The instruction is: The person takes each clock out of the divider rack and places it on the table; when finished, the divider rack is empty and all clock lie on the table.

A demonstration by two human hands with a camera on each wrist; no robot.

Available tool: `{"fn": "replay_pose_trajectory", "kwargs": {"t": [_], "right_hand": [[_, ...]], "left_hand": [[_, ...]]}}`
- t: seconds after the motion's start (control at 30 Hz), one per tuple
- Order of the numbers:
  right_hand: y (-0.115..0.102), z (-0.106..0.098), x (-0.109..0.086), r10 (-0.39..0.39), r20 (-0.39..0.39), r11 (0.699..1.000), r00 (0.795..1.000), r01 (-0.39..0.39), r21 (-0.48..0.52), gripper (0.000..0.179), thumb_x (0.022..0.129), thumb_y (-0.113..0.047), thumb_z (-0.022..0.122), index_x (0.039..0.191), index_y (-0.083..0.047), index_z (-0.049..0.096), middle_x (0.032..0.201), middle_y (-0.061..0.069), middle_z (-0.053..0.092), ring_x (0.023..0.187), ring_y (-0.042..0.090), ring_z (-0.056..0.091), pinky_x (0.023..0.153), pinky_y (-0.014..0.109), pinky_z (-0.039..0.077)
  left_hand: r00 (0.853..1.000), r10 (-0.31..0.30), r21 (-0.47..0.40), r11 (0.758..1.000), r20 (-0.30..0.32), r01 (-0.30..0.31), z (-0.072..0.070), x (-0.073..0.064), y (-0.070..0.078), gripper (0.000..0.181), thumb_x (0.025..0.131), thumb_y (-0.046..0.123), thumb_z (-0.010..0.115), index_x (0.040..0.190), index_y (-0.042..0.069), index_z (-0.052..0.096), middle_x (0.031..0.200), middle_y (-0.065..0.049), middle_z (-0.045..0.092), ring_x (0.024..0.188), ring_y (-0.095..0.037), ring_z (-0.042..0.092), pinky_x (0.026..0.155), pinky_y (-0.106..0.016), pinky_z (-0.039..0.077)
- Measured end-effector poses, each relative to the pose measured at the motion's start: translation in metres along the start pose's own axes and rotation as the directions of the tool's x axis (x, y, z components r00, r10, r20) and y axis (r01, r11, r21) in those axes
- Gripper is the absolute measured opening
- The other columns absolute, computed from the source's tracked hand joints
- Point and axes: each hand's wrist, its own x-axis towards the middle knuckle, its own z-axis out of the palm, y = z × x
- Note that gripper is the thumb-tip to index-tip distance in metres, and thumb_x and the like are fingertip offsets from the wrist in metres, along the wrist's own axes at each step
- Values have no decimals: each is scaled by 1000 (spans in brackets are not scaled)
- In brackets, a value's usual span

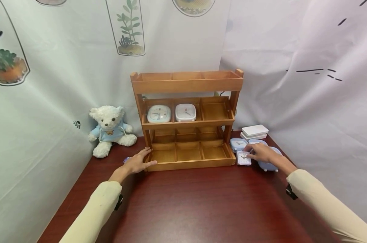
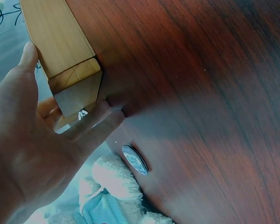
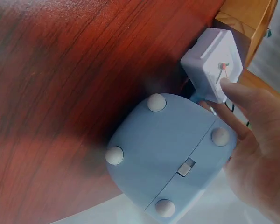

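My right hand (image 1: 264, 153) pinches a small white square alarm clock (image 1: 243, 161) at the right end of a wooden three-tier shelf (image 1: 188, 86). In the right wrist view its thumb presses on the clock face (image 3: 231, 60), while the fingers behind are partly hidden. Close by are blue alarm clocks (image 1: 238, 144), one a larger blue clock (image 3: 163, 140) showing round white feet and a battery cover. Over at the shelf's lower left corner, my left hand (image 1: 136, 163) rests with fingers extended, its thumb along the front board (image 2: 60, 39).
Two white clocks, one rounded (image 1: 159, 114) and one squarer (image 1: 185, 113), sit in the middle tier's left and centre compartments. White boxes (image 1: 254, 131) are stacked at the back right. A teddy bear (image 1: 108, 123) sits left, near a small blue-patterned disc (image 2: 136, 159).
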Motion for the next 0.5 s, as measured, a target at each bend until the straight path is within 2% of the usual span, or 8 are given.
{"fn": "replay_pose_trajectory", "kwargs": {"t": [0.27, 0.5], "right_hand": [[3, 5, 3, 55, 68, 998, 996, -55, -1, 15, 90, -8, 79, 104, -6, 77, 95, 5, 75, 82, 22, 70, 71, 37, 56], [0, 2, 5, 53, 37, 999, 998, -53, -9, 16, 90, -10, 80, 105, -5, 77, 96, 5, 76, 84, 22, 72, 72, 40, 57]], "left_hand": [[1000, 1, -3, 1000, 0, -1, 1, -1, 1, 81, 102, 50, 63, 161, 2, 36, 169, -20, 26, 147, -49, 36, 113, -66, 34], [1000, 0, -8, 1000, 4, 0, 1, 0, 0, 81, 102, 51, 63, 161, 2, 36, 169, -20, 25, 147, -50, 35, 113, -67, 34]]}}
